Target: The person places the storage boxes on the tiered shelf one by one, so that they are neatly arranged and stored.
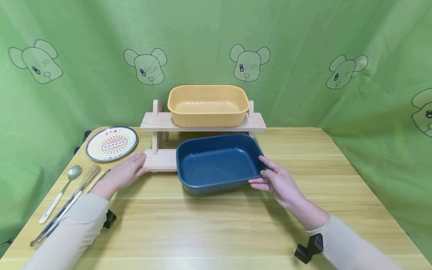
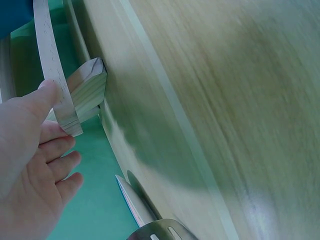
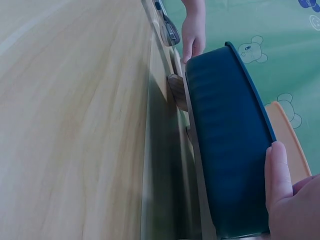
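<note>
A dark blue rectangular basin sits slightly askew on the lower board of a two-tier wooden rack, its near side jutting past the board. My right hand grips the basin's right end near the front corner, as the right wrist view also shows with fingers at the rim. At the rack's left end, my left hand pinches the lower board between thumb and index finger; its other fingers are loosely bent. A yellow basin stands on the upper board.
To the left lie a patterned plate, a spoon with a white handle and long metal utensils, partly covered by the left forearm. Wooden table extends in front of the rack. A green curtain hangs behind.
</note>
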Action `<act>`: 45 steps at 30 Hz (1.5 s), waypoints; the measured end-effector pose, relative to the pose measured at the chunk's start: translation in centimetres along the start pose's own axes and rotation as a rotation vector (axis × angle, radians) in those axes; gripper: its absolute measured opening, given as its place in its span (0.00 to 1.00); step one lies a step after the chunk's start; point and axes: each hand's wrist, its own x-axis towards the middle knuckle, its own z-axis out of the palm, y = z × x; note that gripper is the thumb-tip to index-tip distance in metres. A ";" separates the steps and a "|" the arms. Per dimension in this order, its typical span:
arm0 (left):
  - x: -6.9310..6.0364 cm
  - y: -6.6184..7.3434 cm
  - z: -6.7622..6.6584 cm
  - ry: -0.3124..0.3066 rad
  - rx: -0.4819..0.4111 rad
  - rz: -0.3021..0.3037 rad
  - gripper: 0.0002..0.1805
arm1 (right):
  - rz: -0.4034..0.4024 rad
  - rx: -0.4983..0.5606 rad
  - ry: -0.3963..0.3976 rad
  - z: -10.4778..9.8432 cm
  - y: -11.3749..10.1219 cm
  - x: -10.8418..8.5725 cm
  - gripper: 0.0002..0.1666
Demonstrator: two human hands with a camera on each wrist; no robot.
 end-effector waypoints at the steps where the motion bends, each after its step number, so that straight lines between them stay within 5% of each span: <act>1: 0.0 0.0 0.0 0.000 0.001 0.000 0.30 | 0.000 -0.010 0.001 0.1 -0.1 0.0 0.36; 16: 0.0 0.1 -0.1 0.007 0.013 0.004 0.30 | 0.023 -0.007 -0.106 1.3 -0.3 -0.6 0.40; 45: 0.0 0.0 0.0 -0.005 0.010 -0.013 0.30 | 0.010 -0.016 -0.059 3.1 0.3 0.4 0.41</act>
